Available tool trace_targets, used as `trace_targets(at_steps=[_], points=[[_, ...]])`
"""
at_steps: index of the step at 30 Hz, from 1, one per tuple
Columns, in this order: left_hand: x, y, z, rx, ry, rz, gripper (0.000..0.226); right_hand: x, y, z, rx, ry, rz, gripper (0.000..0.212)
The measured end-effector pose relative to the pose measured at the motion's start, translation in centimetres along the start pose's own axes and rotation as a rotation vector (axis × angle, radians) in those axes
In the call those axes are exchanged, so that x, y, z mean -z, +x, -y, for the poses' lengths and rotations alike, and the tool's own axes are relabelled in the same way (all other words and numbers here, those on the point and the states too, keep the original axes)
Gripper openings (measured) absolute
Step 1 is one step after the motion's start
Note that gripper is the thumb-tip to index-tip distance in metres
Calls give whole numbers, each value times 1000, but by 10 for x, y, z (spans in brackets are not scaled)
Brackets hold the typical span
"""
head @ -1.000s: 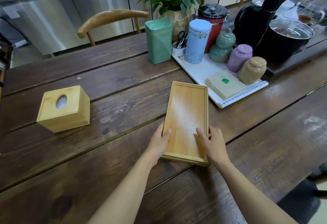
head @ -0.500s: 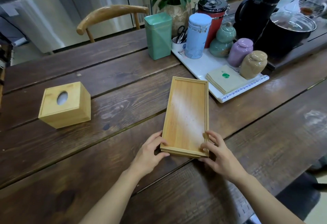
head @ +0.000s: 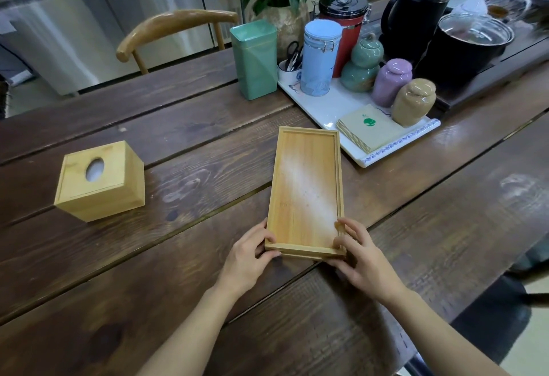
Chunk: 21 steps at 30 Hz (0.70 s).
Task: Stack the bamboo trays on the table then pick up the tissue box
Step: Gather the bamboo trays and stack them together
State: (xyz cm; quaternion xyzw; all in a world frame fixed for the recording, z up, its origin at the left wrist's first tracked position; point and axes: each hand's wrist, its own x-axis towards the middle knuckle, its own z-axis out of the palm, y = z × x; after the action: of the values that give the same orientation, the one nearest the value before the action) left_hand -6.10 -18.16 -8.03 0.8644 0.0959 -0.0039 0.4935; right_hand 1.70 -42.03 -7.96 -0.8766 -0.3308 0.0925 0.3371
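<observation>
The bamboo trays lie lengthwise on the dark wooden worktop in front of the person, just beside a white serving tray of jars; a second edge showing under the near rim suggests one tray already sits on another, though how many there are cannot be told. They look light, stiff and thin-walled, with smooth, probably somewhat slippery surfaces, so the low rims at the corners are the sensible place to take hold, pinching from both sides to keep the pile square. The left hand is at the near left corner, its fingers curled narrowly against the rim and the side edge. The right hand mirrors it at the near right corner, thumb over the rim and fingers wrapped along the outer edge, both forearms reaching in from below with wrists low to the worktop. The tissue box stands well apart to the left, untouched. It is a rigid wooden cube with a tissue in its oval hole, likely light enough for one hand gripping opposite side walls.
</observation>
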Motion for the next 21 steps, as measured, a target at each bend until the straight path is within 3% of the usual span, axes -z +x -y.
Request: trace_targets(at_steps=[3,6,9,14,18,21], points=[[3,-1,-1,42,-47,61,44,6,3,8,-246,258,-107,63],[6,9,-13,201,-304,40,60,12,16,14,-488,581,-191,63],[8,28,-23,388,-437,-34,61,13,31,16,-626,708,-175,64],[6,51,-29,467,-505,21,74,14,48,19,-701,794,-148,58],[-4,54,-35,445,-565,49,47,14,51,23,-649,819,-92,36],[-9,51,-35,451,-551,49,47,12,50,23,-657,828,-97,45]])
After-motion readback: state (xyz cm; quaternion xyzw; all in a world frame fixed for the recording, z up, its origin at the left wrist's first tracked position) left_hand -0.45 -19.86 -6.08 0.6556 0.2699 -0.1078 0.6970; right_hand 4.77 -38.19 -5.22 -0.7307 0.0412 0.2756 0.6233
